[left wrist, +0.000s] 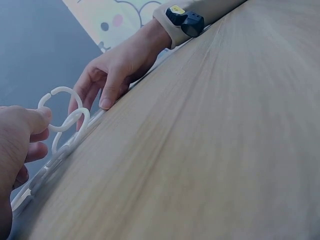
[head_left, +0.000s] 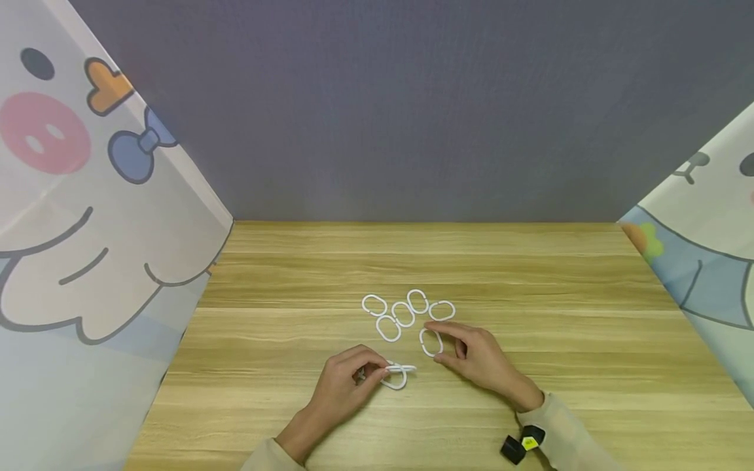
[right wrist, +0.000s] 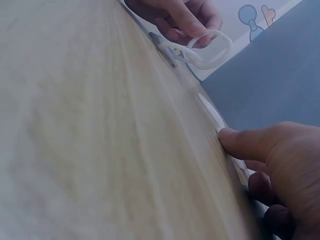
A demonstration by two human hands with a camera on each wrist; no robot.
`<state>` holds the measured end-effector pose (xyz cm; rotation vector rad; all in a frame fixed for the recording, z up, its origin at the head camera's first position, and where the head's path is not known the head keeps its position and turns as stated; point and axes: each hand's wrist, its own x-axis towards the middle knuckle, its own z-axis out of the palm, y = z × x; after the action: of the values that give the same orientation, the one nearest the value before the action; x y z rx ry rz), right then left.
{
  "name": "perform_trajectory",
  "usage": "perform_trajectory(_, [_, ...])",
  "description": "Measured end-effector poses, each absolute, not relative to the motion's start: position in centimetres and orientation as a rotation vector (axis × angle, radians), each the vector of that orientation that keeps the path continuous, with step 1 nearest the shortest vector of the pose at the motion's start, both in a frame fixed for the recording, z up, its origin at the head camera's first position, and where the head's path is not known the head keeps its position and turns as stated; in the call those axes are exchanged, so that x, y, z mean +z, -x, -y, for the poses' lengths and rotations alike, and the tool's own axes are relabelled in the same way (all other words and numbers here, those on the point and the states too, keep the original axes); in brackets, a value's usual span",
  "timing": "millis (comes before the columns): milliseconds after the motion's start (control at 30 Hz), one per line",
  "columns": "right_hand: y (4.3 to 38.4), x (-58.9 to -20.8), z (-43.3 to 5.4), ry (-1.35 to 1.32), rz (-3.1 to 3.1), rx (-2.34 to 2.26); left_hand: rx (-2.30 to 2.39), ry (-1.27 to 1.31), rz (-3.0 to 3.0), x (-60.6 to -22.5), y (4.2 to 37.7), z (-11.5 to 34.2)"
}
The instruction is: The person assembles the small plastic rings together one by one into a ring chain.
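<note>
My left hand (head_left: 344,379) pinches a white oval split ring (left wrist: 65,89) between thumb and forefinger, held up off the table. Another white ring (left wrist: 86,120) hangs linked through it, and further linked rings trail down beneath the hand, partly hidden by it. To the right, my right hand (head_left: 483,356) has its forefinger and thumb at opposite ends of a single white split ring (head_left: 421,341), gripping it at the tabletop. In the right wrist view that ring (right wrist: 210,109) appears edge-on, with the thumb against it.
Several loose white rings (head_left: 363,306) lie in a cluster on the wooden table (head_left: 530,275), just beyond both hands. A grey panel (head_left: 412,111) rises behind the table. Cartoon-printed panels (head_left: 194,196) flank it left and right.
</note>
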<state>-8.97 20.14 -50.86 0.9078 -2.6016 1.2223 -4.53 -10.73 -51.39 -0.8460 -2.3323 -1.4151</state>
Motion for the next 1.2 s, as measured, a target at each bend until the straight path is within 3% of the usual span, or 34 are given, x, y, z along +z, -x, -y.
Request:
perform_trajectory(467, [8.6, -51.1, -19.7, -0.954, 2.527, 1.186, -1.43, 0.84, 2.322, -51.3, 4.5, 10.7])
perform_trajectory(1200, [7.6, -51.1, -16.9, -1.183, 1.962, 1.664, -1.413, 0.853, 2.313, -51.3, 4.5, 10.7])
